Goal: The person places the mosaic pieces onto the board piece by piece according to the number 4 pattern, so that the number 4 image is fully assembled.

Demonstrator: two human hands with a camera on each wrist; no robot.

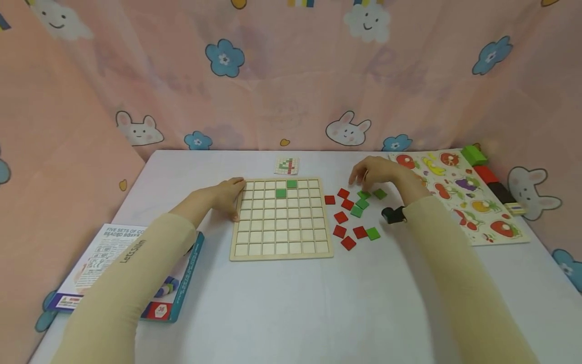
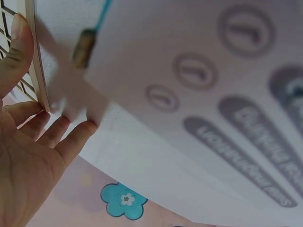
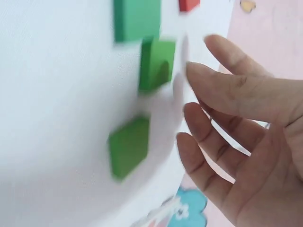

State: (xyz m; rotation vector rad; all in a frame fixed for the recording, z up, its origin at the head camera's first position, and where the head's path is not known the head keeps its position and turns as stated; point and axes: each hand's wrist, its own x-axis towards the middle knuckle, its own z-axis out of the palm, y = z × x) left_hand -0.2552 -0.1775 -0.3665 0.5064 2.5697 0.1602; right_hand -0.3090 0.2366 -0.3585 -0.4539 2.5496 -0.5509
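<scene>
The left hand (image 1: pixel 227 194) rests with relaxed fingers against the left edge of the pale wooden grid board (image 1: pixel 281 240), which lies mid-desk with two green squares in its top rows. The right hand (image 1: pixel 379 172), fingers loosely apart and empty, hovers over the small flat green square tiles (image 1: pixel 362 203) scattered with red ones just right of the board.

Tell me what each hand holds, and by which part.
Neither holds anything. The left hand rests straight fingers against the board's left edge. The right hand hovers open over the green tiles.
</scene>
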